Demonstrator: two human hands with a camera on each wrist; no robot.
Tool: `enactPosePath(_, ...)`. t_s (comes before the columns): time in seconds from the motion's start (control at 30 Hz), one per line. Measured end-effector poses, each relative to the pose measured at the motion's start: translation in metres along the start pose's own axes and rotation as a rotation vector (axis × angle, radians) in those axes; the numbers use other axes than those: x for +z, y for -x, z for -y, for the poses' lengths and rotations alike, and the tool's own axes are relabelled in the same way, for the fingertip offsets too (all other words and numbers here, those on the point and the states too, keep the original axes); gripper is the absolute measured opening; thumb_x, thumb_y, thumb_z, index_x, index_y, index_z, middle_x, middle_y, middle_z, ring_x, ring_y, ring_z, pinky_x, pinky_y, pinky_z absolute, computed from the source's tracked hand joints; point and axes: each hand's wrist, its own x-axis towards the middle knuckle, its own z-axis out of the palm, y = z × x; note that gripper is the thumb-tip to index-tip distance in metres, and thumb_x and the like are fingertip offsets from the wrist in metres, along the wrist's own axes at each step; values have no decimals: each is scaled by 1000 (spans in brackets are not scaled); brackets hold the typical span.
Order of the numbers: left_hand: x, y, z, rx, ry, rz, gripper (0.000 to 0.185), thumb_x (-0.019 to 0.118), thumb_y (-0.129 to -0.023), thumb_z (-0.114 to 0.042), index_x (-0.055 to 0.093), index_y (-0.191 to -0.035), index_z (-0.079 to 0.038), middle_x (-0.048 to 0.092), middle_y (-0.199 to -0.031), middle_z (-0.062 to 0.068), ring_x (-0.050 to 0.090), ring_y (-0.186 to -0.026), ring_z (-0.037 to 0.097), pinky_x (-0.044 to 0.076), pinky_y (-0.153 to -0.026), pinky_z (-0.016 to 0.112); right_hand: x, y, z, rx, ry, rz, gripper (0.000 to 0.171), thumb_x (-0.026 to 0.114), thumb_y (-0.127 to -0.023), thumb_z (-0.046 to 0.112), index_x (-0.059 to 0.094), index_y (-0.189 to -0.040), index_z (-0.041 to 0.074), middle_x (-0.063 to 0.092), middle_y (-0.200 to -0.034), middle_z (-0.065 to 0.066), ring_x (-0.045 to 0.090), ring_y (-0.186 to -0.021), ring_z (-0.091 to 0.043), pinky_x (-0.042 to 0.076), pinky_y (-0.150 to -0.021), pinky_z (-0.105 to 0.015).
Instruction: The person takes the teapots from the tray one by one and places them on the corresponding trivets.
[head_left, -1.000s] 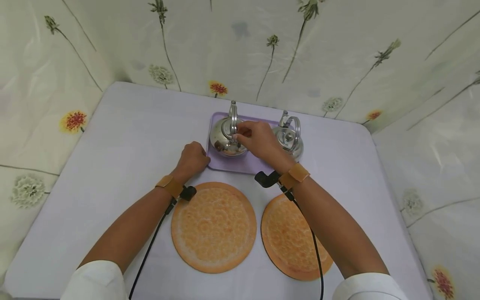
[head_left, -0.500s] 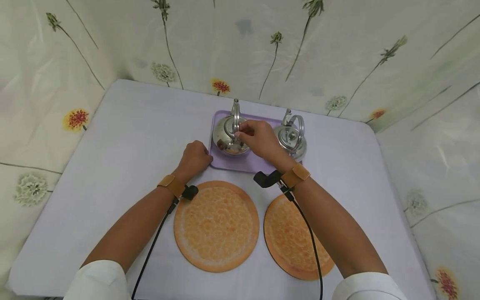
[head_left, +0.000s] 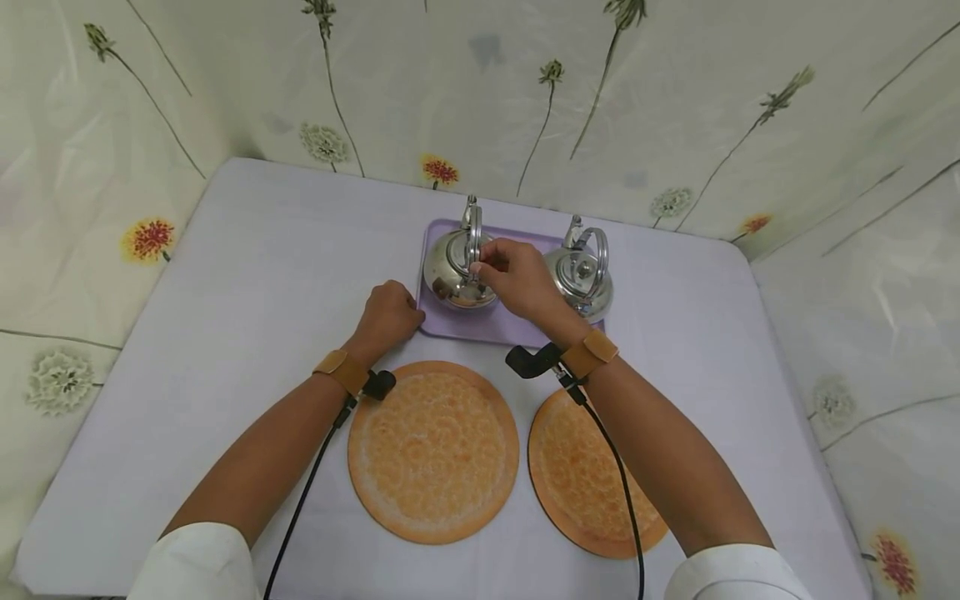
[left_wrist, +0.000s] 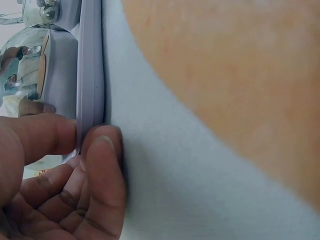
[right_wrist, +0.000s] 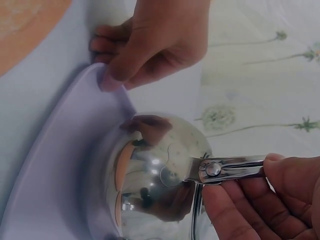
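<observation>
Kettle (head_left: 442, 279), silvery and upright, on the left part of the tray (head_left: 480, 327), spout toward the wall cloth (head_left: 405, 83); held at the raised handle (head_left: 475, 225) by the right hand (head_left: 521, 277), thumb and forefinger pinching one side of the metal, other fingers curled beside it; left hand (head_left: 387, 315) grasping the tray near the close left corner, rim pinched between thumb and bent finger; second kettle (head_left: 573, 275) of like make just to the right on the same tray, lid on, handle up, partly hidden by the right wrist; purple tray flat on the table (head_left: 285, 242); nearer the person, two round, bread-like discs, narrow gap between; left disc (head_left: 433, 454) mostly in view, right disc (head_left: 581, 479) partly covered by the right forearm; on each wrist a tan band (head_left: 590, 353) and a small black camera (head_left: 531, 361), with black cable (head_left: 628, 492) trailing back; white sleeves (head_left: 195, 562) at the bottom edge; wall cloth printed with flowers.
</observation>
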Motion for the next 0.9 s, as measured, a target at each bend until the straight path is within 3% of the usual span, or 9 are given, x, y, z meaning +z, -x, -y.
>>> enactPosePath(0.23,1,1,-3,0,15,1,42,63,-84,-3,45,-46,-10,34,-43,-3,28,-41,8,22,-40,24,-3,3,-1,-21,-2,-12,12,63,-95,11,63,-99,0,67,-93,-11,64,-86,-22,47,-74,-34)
enactPosePath(0.47,0,2,-5,6,20,1,44,63,-84,-3,44,-45,-10,34,-42,-3,28,-40,8,23,-39,24,-5,7,-4,-44,18,-38,13,63,-95,11,62,-100,-1,67,-95,-13,64,-91,-25,48,-78,-36)
enactPosePath(0.9,0,2,-4,-2,20,1,41,62,-83,-2,46,-46,-9,34,-42,-3,29,-40,9,23,-39,24,-16,22,10,-99,10,-80,11,65,-94,10,63,-96,-1,67,-90,-9,66,-87,-21,49,-74,-33)
